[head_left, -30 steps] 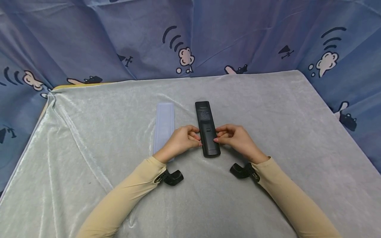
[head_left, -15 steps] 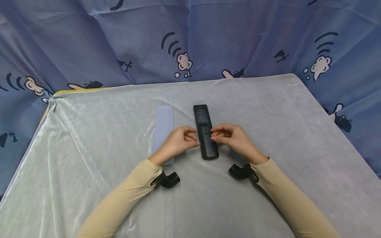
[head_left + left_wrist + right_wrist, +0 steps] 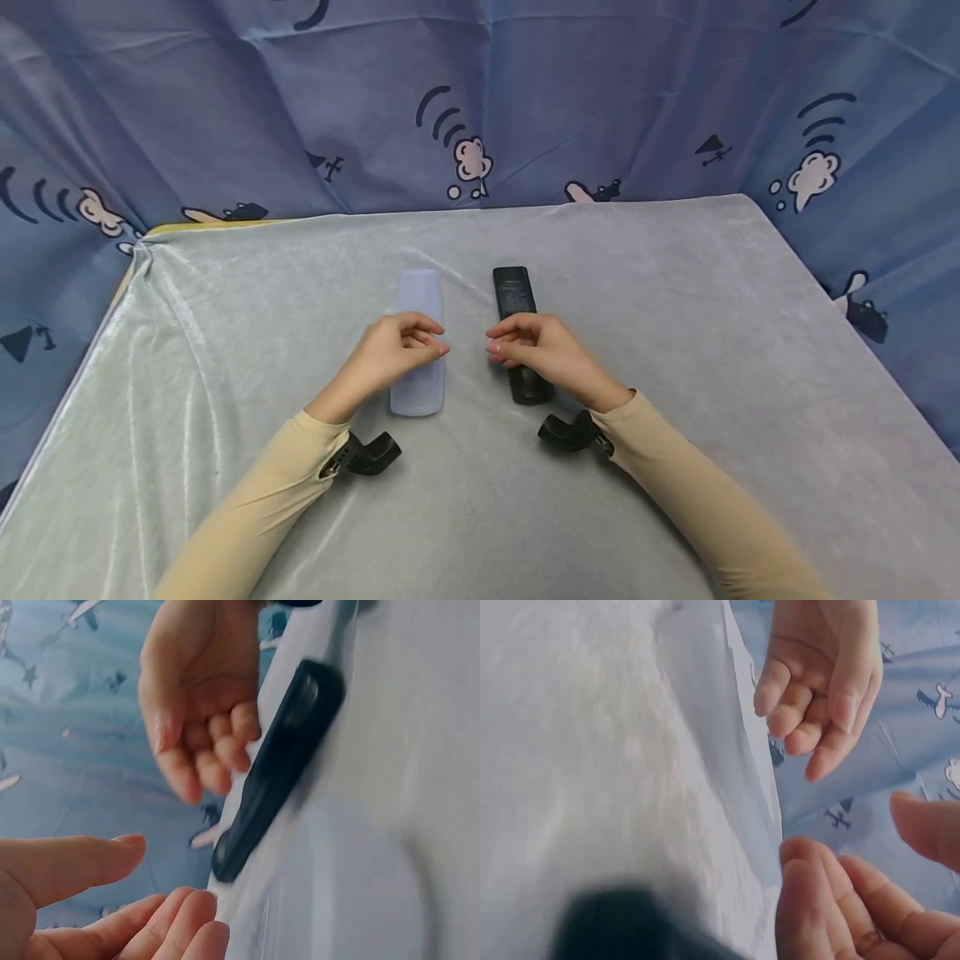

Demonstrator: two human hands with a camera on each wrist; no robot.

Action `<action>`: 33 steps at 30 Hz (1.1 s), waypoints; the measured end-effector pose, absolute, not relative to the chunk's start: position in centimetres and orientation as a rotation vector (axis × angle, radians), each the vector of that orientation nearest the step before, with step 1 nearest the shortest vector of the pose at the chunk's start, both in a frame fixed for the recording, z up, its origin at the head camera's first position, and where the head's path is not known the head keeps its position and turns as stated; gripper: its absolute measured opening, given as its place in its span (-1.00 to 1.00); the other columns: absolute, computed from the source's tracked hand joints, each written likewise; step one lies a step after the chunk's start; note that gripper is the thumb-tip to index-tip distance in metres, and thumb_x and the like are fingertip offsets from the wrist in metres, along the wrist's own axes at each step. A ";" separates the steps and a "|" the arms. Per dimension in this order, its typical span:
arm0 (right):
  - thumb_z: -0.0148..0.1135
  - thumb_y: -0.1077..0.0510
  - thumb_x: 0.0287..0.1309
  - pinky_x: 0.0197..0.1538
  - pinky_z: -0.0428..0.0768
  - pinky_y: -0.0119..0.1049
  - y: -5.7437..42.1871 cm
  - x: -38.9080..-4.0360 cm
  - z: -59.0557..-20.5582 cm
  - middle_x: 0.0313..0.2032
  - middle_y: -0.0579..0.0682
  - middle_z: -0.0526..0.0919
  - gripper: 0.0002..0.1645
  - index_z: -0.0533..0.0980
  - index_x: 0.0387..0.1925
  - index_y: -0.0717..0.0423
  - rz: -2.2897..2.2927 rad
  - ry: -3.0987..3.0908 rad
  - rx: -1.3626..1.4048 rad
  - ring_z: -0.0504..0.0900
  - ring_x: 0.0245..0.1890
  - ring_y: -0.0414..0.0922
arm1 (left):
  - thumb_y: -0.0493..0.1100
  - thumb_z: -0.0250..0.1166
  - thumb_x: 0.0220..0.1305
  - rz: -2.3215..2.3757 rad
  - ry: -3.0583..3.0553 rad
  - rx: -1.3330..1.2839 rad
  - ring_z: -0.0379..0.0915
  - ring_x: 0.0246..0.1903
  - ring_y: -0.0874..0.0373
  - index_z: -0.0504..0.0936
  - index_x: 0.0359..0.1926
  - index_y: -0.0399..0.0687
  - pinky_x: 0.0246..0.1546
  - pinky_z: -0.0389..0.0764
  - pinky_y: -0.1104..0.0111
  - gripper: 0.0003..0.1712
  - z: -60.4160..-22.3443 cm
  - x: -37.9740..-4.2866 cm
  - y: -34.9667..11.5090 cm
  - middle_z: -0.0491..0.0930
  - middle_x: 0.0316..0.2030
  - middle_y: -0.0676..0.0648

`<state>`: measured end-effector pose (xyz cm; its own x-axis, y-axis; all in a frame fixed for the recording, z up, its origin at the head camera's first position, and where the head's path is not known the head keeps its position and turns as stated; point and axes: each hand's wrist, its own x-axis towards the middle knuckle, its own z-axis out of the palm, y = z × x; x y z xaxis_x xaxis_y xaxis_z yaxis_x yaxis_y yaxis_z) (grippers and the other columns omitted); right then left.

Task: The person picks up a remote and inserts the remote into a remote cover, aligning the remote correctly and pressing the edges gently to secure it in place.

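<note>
A black remote control (image 3: 514,287) lies back side up on the cloth, slightly slanted. My right hand (image 3: 536,343) hovers over its middle and hides part of it; the fingers are loosely bent and hold nothing. To the left lies a translucent, pale bluish sleeve-like cover (image 3: 420,392), long and flat. Above that cover is my left hand (image 3: 393,346), its thumb apart from the relaxed fingers, with nothing between them. In the left wrist view the remote (image 3: 281,769) shows between the hands and the table.
A pale grey velvet cloth (image 3: 645,275) with some creases covers the table. Behind it hangs a blue patterned curtain (image 3: 570,100). A black camera mount sits on each wrist, the left mount (image 3: 367,454) and the right mount (image 3: 570,433).
Both hands have left the remote's sides and moved leftward. The left hand now hovers over the cover, the right over the remote. The remote and cover stay on the cloth.
</note>
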<state>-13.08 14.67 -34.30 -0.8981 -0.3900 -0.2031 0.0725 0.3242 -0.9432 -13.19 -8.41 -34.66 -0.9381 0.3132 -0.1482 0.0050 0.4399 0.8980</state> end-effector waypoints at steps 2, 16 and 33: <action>0.20 0.25 0.22 -0.14 0.64 -0.20 13.9 -13.0 -34.5 -0.17 0.29 0.63 -0.62 0.46 0.00 0.47 -1.600 2.176 -0.292 0.66 -0.21 -0.01 | -0.24 0.30 0.17 1.490 2.428 0.229 0.60 -0.38 0.17 0.59 -0.12 -0.34 -0.32 0.63 0.36 -0.71 -35.0 -13.3 -9.4 0.67 -0.33 -0.14; 0.19 0.26 0.19 -0.25 0.65 -0.27 10.0 -12.1 -35.9 -0.30 0.10 0.66 -0.71 0.52 -0.07 0.34 -1.522 2.186 -0.300 0.67 -0.32 -0.05 | -0.17 0.32 0.18 1.260 2.469 0.079 0.50 -0.67 0.25 0.51 -0.43 -0.26 -0.58 0.60 0.41 -0.77 -36.3 -14.7 -12.3 0.57 -0.67 -0.02; 0.13 0.33 0.22 -0.38 0.62 -0.41 9.6 -12.1 -36.7 -0.33 0.12 0.62 -0.60 0.41 0.03 0.55 -1.904 1.984 -0.055 0.56 -0.50 -0.22 | -0.30 0.22 0.28 1.586 2.075 0.045 0.54 -0.60 0.25 0.45 -0.33 -0.38 -0.48 0.65 0.41 -0.83 -37.1 -14.3 -11.3 0.56 -0.61 -0.05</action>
